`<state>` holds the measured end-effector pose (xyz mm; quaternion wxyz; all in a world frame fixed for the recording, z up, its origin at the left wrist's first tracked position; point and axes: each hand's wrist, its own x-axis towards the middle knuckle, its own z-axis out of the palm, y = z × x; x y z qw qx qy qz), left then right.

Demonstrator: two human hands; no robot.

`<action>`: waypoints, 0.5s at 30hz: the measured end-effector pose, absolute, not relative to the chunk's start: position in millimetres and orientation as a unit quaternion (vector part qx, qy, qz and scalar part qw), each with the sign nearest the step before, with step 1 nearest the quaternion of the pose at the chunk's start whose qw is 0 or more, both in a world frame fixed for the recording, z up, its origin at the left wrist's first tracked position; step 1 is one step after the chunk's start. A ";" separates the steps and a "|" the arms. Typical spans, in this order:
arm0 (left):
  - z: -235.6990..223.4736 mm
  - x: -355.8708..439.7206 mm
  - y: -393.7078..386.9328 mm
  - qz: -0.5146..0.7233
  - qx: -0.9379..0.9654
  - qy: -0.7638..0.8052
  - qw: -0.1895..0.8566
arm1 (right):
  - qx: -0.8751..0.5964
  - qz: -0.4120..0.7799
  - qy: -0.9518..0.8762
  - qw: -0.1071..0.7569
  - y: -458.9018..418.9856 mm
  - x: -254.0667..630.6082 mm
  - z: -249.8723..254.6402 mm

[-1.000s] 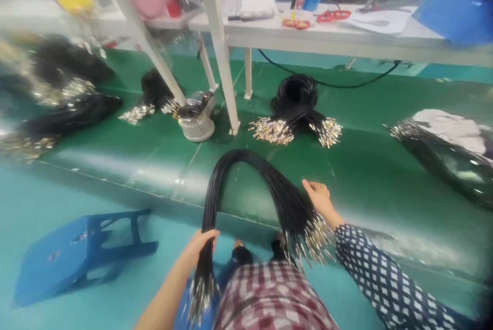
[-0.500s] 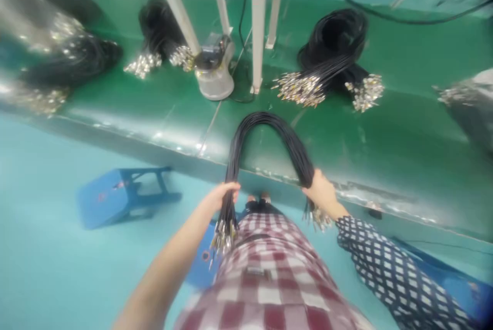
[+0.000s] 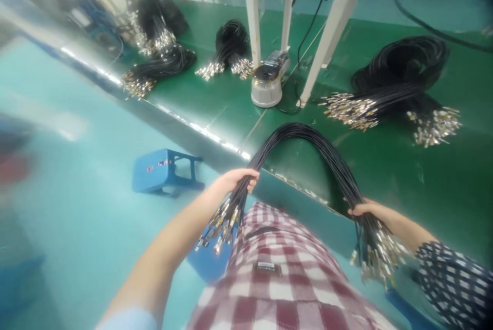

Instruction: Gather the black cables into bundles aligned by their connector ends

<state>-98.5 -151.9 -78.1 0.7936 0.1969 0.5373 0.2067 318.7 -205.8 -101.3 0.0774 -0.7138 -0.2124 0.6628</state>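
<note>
cable bundle (image 3: 296, 130) arches between left hand (image 3: 241, 180) and right hand (image 3: 365, 207), each grasping near one end; even grips should prevent slipping.

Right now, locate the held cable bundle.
In the head view, just right of centre, the cable bundle arches between left hand and right hand over the green surface.

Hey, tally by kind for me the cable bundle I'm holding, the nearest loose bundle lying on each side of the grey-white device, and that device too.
Held black cable bundle: 1
Bundles lying on the bench: 2 (left bundle, right bundle)
Grey-white device: 1
Total: 4
</note>
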 end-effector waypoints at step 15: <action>21.8 -294.7 -73.8 0.219 0.442 0.622 0.609 | -0.581 0.632 -0.512 -0.021 -118.0 74.9 -62.2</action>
